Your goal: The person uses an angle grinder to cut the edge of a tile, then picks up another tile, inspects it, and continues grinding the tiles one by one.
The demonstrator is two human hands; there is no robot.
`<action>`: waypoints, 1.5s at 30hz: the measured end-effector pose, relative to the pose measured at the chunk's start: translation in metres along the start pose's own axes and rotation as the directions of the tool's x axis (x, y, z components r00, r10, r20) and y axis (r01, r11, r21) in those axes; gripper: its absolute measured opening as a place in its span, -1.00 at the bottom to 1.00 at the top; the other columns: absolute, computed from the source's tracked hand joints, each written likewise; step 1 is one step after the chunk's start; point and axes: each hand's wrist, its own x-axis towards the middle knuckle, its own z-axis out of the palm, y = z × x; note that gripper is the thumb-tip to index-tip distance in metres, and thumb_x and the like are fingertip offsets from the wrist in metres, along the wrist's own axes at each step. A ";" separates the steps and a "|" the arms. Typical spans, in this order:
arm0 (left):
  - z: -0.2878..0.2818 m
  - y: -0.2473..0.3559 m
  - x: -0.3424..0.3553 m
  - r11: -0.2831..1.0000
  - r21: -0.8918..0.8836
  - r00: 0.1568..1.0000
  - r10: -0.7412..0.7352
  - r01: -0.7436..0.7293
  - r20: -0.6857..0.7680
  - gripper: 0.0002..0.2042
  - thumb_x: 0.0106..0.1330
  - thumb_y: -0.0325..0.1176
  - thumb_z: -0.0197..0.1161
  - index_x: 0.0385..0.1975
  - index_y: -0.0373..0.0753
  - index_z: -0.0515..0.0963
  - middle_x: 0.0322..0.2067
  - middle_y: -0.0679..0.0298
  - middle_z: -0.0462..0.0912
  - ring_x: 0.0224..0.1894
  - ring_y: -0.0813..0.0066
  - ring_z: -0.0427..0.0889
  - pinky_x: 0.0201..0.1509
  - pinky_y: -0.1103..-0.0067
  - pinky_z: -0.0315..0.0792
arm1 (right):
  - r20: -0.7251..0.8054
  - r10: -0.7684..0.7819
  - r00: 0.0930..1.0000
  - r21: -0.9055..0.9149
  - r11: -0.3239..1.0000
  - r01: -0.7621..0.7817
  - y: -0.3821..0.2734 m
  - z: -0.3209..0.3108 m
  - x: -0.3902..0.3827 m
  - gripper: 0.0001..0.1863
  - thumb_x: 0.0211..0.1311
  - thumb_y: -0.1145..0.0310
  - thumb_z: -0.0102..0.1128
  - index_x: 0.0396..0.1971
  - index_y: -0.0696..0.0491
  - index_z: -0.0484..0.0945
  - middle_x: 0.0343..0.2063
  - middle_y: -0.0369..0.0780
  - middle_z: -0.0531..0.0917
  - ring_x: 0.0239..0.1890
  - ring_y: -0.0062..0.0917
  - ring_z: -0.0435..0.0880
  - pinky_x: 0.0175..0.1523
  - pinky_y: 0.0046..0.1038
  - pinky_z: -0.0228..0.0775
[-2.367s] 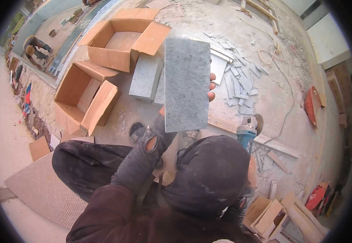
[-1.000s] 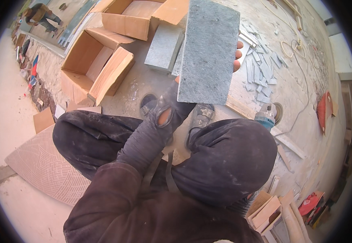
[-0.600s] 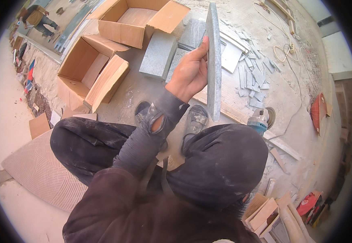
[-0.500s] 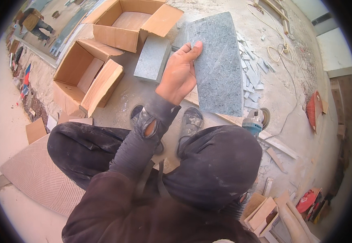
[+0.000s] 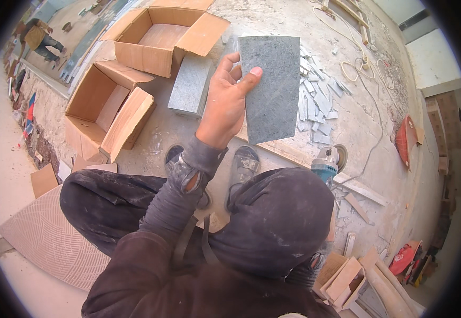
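Observation:
My left hand (image 5: pixel 228 103) is closed on the left edge of a grey stone tile (image 5: pixel 272 90), thumb on its face. The tile is held up above the ground, its broad face toward me. Behind my wrist, a stack of grey tiles (image 5: pixel 191 85) stands on the ground. An angle grinder (image 5: pixel 326 163) with a teal body and a round disc is just beyond my right knee, its rear part hidden by the knee. Only a bit of my right sleeve (image 5: pixel 303 273) shows beside the knee; the right hand itself is hidden.
Two open cardboard boxes (image 5: pixel 103 103) stand at the left and back left. Narrow tile offcuts (image 5: pixel 318 98) lie scattered behind the held tile. A wooden board (image 5: pixel 294 151) and a cable (image 5: pixel 381 124) run across the ground. Far left, another person (image 5: pixel 40 40) bends over.
My left hand has turned the tile a little and drawn it farther from me, so it looks smaller. The view has shifted slightly; the grinder stays by my knee.

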 end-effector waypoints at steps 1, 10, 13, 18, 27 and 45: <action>0.000 -0.001 0.000 1.000 -0.006 1.000 0.004 -0.004 -0.002 -0.60 0.46 -0.47 0.20 0.22 -0.33 0.28 0.05 0.01 0.58 0.11 0.31 0.60 0.20 0.43 0.52 | -0.003 0.006 1.000 0.003 1.000 -0.006 -0.001 0.000 -0.001 -0.57 0.19 0.29 0.38 -0.02 0.19 0.53 -0.23 -0.26 0.68 -0.29 -0.61 0.64 -0.14 -0.50 0.49; -0.004 -0.003 0.004 0.996 -0.058 0.996 -0.066 0.063 -0.063 -0.69 0.52 -0.40 0.11 0.17 -0.34 0.32 0.01 0.07 0.60 0.11 0.37 0.59 0.20 0.44 0.52 | -0.033 0.018 0.999 0.005 1.000 -0.018 -0.004 0.001 -0.004 -0.58 0.19 0.29 0.38 -0.02 0.19 0.53 -0.25 -0.27 0.68 -0.30 -0.63 0.64 -0.17 -0.51 0.50; -0.003 0.003 0.003 0.989 -0.127 0.995 -0.083 0.075 -0.059 -0.61 0.50 -0.37 0.17 0.19 -0.41 0.29 -0.01 0.08 0.59 0.05 0.38 0.61 0.12 0.48 0.56 | -0.008 0.042 0.999 -0.002 0.999 -0.043 0.003 -0.002 0.000 -0.59 0.20 0.30 0.35 -0.02 0.20 0.52 -0.24 -0.26 0.68 -0.30 -0.62 0.64 -0.16 -0.51 0.50; -0.006 0.003 0.007 0.958 -0.255 0.985 -0.155 0.130 -0.082 -0.72 0.54 -0.37 0.08 0.12 -0.36 0.33 0.01 0.12 0.57 0.08 0.34 0.61 0.16 0.39 0.55 | 0.001 0.009 1.000 -0.029 1.000 -0.009 -0.003 -0.003 0.000 -0.60 0.22 0.32 0.30 0.00 0.21 0.52 -0.22 -0.23 0.69 -0.28 -0.60 0.65 -0.15 -0.49 0.51; -0.017 0.002 0.012 0.947 -0.301 0.982 -0.152 0.112 -0.113 -0.70 0.52 -0.40 0.11 0.12 -0.40 0.34 0.06 0.12 0.54 0.15 0.32 0.54 0.27 0.36 0.46 | 0.030 0.018 0.999 -0.028 0.999 -0.017 -0.017 0.004 -0.003 -0.59 0.23 0.33 0.30 0.01 0.20 0.52 -0.21 -0.23 0.70 -0.27 -0.60 0.66 -0.15 -0.50 0.50; -0.019 -0.005 0.010 0.969 -0.225 0.969 -0.146 0.099 -0.199 -0.63 0.61 -0.26 -0.05 0.24 -0.39 0.31 0.21 0.05 0.48 0.27 0.19 0.50 0.39 0.19 0.40 | -0.007 -0.015 1.000 -0.049 0.999 0.015 -0.008 0.003 0.000 -0.59 0.20 0.29 0.38 -0.03 0.18 0.54 -0.22 -0.28 0.68 -0.26 -0.65 0.62 -0.13 -0.52 0.47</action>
